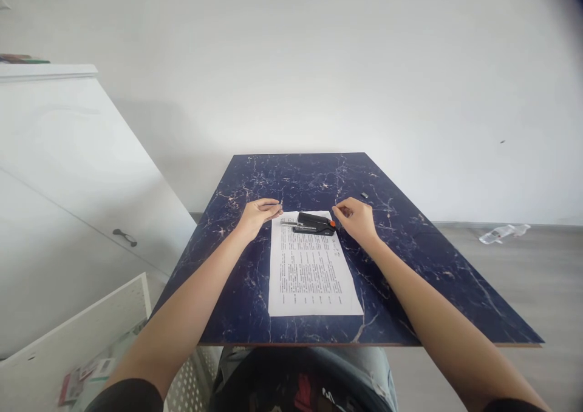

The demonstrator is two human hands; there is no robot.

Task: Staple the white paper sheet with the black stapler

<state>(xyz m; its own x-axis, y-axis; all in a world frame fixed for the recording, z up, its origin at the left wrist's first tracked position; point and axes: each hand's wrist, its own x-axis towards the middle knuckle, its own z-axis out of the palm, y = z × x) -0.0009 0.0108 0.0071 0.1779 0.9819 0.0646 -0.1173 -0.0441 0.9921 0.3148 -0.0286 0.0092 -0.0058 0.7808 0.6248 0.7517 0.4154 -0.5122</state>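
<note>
A black stapler (315, 222) with an orange part at its right end lies on the upper part of a printed sheet of paper (314, 266). Its metal rail sticks out to the left. My left hand (259, 216) is by the paper's top left corner, thumb and fingers pinched together beside the rail. A tiny item may be at those fingertips, too small to name. Just right of the stapler, my right hand (357, 216) is closed in a pinch near the top right corner; whatever it may hold is hidden.
Beyond my right hand, a small dark grey piece (364, 195) lies on the blue marbled table (291, 178). A white cabinet (59, 175) stands at the left, above an open drawer (104, 315). Clear plastic packaging (503, 233) rests on the floor at the right. The wall is behind.
</note>
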